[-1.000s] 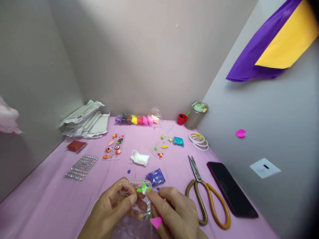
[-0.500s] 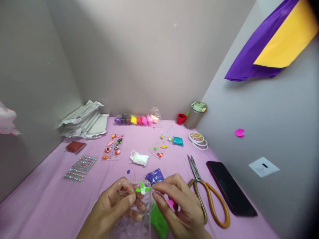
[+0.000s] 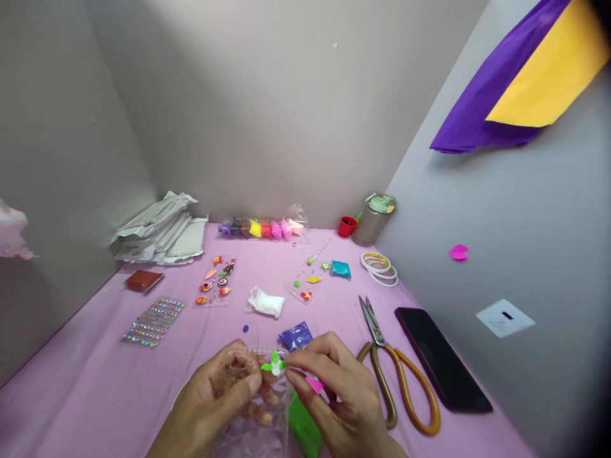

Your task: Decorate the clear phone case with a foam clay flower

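Note:
My left hand [image 3: 217,397] is curled round a clear, bumpy plastic piece [image 3: 252,420] near the table's front edge, thumb lying over its top. A small white clay flower with green leaves [image 3: 275,364] sits on the upper edge of that piece. My right hand [image 3: 341,397] pinches at the flower with thumb and forefinger. A small pink clay bit [image 3: 315,384] is tucked under its fingers, and a green clay lump [image 3: 301,426] lies below it. A purple clay packet [image 3: 296,336] lies just behind my hands.
On the pink tablecloth [image 3: 95,369]: gold-handled scissors [image 3: 396,375], a black phone [image 3: 442,359], tape rings [image 3: 380,269], a white clay packet [image 3: 266,301], sticker sheets [image 3: 217,282], a gem sheet [image 3: 155,321], a row of clay colours [image 3: 260,228], a red cup [image 3: 347,226], a jar [image 3: 375,219].
My right hand lifted its fingertips off the flower, showing the green lump beneath, then came back to pinch it. The pink bit moved up with the fingers. The left hand stayed put.

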The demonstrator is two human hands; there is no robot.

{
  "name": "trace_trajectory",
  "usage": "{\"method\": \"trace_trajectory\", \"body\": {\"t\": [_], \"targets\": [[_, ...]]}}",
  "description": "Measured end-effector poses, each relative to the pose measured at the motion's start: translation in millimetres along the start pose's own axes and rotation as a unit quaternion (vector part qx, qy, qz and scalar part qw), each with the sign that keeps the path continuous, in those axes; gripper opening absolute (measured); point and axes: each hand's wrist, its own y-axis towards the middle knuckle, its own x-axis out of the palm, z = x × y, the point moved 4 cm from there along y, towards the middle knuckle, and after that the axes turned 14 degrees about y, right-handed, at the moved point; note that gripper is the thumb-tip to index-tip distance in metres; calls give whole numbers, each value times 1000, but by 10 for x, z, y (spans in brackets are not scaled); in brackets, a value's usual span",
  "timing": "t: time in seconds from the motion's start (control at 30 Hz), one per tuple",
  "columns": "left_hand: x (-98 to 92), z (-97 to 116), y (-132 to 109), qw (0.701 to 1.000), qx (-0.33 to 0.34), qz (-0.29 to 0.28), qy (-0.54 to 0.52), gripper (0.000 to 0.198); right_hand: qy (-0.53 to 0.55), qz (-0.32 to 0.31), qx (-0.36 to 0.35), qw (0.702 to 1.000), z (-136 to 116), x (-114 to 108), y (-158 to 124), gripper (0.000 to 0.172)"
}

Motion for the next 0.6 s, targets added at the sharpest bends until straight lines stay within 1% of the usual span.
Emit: {"method": "trace_trajectory", "body": {"t": [0.13, 0.27, 0.5, 0.57, 0.6], "targets": [[10, 12, -3, 1000, 2, 11, -4, 31, -17, -13, 3, 1000, -38, -2, 23, 25], [21, 18, -13, 1000, -8, 15, 5, 33, -14, -13, 5, 1000, -55, -5, 31, 23], [14, -1, -2, 1000, 2, 4, -2, 31, -7, -15, -1, 1000, -49, -1, 30, 26], [6, -12, 7, 1000, 4, -4, -1, 31, 10, -8, 13, 1000, -41, -3, 26, 25], [4, -15, 11, 1000, 6, -8, 0, 32, 23, 3, 35, 999, -26, -9, 24, 22]]}}
